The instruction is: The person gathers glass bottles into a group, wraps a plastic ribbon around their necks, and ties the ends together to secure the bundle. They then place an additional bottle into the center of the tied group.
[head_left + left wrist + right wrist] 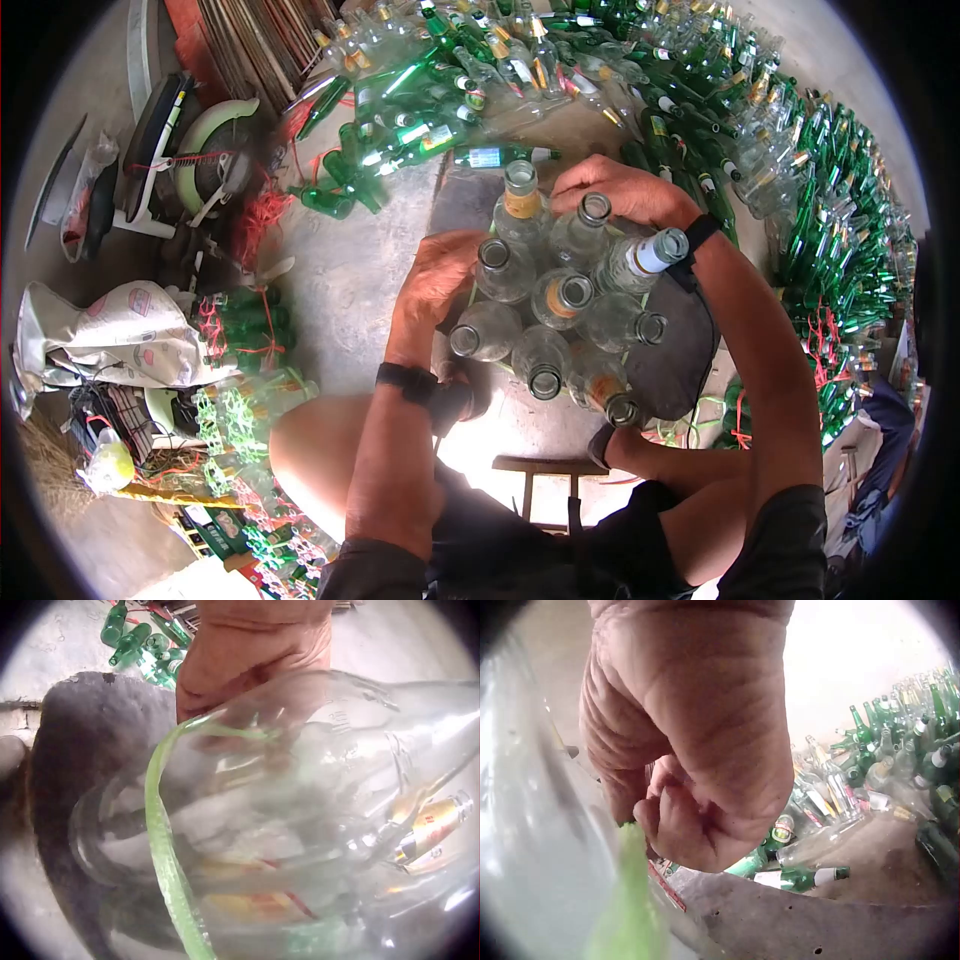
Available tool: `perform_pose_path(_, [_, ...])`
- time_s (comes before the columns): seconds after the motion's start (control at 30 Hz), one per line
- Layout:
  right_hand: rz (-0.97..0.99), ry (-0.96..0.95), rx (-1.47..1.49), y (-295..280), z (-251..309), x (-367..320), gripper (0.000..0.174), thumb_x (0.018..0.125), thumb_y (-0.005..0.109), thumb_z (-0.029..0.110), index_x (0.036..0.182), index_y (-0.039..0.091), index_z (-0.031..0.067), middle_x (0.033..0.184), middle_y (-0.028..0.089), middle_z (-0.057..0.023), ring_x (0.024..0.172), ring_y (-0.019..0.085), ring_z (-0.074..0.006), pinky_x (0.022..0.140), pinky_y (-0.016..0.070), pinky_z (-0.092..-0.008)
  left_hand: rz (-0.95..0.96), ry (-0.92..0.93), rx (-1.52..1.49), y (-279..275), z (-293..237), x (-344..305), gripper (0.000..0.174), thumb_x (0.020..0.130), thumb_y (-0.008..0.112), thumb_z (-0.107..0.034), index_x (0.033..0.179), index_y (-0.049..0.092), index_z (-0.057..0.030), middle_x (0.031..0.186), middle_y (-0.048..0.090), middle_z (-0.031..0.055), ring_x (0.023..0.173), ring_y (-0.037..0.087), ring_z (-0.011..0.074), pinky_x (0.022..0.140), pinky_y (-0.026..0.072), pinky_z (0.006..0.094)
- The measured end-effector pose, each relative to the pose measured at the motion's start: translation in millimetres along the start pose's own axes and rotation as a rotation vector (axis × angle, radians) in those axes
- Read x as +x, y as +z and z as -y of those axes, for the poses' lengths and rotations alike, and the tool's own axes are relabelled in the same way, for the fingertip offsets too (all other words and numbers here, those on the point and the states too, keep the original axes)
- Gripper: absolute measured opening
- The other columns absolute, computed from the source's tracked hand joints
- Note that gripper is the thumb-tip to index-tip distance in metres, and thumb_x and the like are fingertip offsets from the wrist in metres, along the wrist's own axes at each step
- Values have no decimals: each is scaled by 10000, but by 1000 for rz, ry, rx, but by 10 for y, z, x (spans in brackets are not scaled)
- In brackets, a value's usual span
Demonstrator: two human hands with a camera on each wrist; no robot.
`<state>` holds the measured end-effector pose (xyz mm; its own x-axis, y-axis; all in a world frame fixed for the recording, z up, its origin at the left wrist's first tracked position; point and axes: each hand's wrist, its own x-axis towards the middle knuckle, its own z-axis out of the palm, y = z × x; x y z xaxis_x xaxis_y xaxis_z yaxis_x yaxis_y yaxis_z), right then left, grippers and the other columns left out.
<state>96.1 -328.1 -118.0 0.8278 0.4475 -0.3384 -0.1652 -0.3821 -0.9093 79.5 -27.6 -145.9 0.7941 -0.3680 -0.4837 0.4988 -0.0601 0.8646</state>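
Several clear bottles (505, 272) stand upright in a tight cluster on a dark round-edged surface (672, 350). A light green strap (161, 840) runs around them in the left wrist view. My left hand (440, 275) lies against the cluster's far left side; glass blurs its fingers (274, 754) near the strap, and their grip is unclear. Across the far right side, my right hand (625, 190) has curled fingers (679, 825) and pinches the strap (634, 892) beside the glass.
Green and clear bottles (840, 220) are heaped at the back and right. A green bottle (505, 156) lies just beyond the cluster. Bundled bottles (250, 325) and a white sack (120, 330) are at the left, with a wheeled item (205, 160) behind.
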Motion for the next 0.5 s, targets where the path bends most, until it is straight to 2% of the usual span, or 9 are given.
perform_pose_path(0.13, [54, -32, 0, -41, -192, 178, 182, 920, 664, 160, 884, 705, -14, 766, 621, 28, 726, 535, -57, 653, 434, -267, 14, 29, 37, 87, -152, -80, 264, 880, 766, -249, 1022, 768, -27, 843, 703, -15, 734, 579, 68, 647, 440, 235])
perform_pose_path(0.2, [77, 32, 41, -50, -245, 214, 162, 913, 663, 133, 876, 697, -20, 771, 625, 29, 733, 536, -60, 676, 442, -272, 25, 34, 40, 39, -80, 4, 241, 876, 763, -239, 992, 771, -28, 816, 700, -19, 718, 583, 66, 642, 444, 235])
perform_pose_path(0.33, [92, 31, 28, -35, -358, 278, 164, 913, 654, 119, 846, 671, -30, 749, 600, 27, 728, 523, -54, 663, 429, -270, 35, 59, -17, 21, 56, 95, 175, 866, 756, -198, 909, 776, -30, 763, 693, -25, 676, 590, 58, 618, 454, 231])
perform_pose_path(0.4, [91, -6, 82, -6, -433, 298, 156, 893, 625, 177, 823, 699, 59, 654, 506, 67, 544, 425, -47, 476, 315, -245, -2, 75, -51, 81, 66, 52, 176, 864, 758, -189, 913, 775, -20, 770, 698, -14, 672, 595, 65, 615, 462, 234])
perform_pose_path(0.47, [89, -49, 35, -2, -457, 302, 157, 890, 620, 173, 799, 679, 59, 651, 502, 65, 539, 428, -48, 475, 323, -249, -39, 94, -84, 151, 12, -27, 178, 862, 759, -180, 917, 773, -11, 778, 702, -4, 667, 600, 71, 612, 471, 236])
perform_pose_path(0.5, [87, -94, -15, 6, -462, 305, 162, 887, 615, 168, 776, 658, 60, 647, 498, 63, 535, 430, -48, 474, 331, -253, -80, 234, 83, 181, -18, -68, 186, 861, 759, -174, 926, 771, -1, 784, 706, 6, 677, 609, 81, 621, 480, 242])
